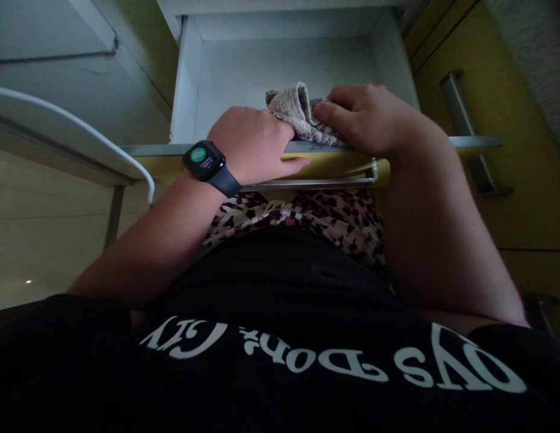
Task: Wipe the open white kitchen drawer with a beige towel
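An open white drawer with a yellow front is pulled out in front of me. My left hand, with a dark smartwatch on the wrist, is closed over the drawer's front edge, thumb on the yellow face. My right hand presses a beige rag onto the top of that front edge, fingers curled on the cloth. The inside of the drawer shows nothing else.
Yellow cabinet fronts with metal bar handles stand at the right. A white cable runs across a grey surface at the left. My black printed shirt fills the bottom of the view.
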Tool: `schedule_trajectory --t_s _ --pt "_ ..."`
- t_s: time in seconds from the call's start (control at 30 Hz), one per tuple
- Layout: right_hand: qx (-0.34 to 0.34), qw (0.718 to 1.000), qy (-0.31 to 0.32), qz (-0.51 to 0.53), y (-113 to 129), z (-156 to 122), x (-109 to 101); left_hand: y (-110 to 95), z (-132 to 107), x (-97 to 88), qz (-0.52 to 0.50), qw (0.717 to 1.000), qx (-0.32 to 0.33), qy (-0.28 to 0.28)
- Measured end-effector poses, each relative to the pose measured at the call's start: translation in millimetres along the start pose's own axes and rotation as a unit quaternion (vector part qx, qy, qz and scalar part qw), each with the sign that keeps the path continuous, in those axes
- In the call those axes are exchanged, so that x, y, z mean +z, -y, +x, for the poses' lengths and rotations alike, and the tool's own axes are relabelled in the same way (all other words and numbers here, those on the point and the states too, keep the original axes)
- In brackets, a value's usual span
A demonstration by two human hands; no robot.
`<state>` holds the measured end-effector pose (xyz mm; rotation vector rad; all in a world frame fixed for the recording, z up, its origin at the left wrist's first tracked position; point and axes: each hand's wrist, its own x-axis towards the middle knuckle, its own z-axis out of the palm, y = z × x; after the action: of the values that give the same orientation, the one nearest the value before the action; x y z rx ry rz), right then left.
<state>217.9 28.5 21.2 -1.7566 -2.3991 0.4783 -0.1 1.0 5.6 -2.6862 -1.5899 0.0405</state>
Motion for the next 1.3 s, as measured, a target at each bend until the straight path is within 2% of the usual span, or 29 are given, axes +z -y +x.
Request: schedule_trajectory --t_s 0.27,0.47,1.3 --pt "-0.006 1.000 -0.003 -0.002 -3.0 1.2 1.0 1.7 0.1 1.0 -0.029 1.000 -0.007 0.000" --pt "-0.008 1.000 -0.005 -0.003 -3.8 1.0 1.1 0.9 0.5 0.0 -0.006 1.000 0.011 -0.006" --pt "-0.013 1.000 -0.006 0.014 -4.6 -0.7 1.6 0.5 -0.1 -0.7 -0.028 0.999 -0.012 0.013"
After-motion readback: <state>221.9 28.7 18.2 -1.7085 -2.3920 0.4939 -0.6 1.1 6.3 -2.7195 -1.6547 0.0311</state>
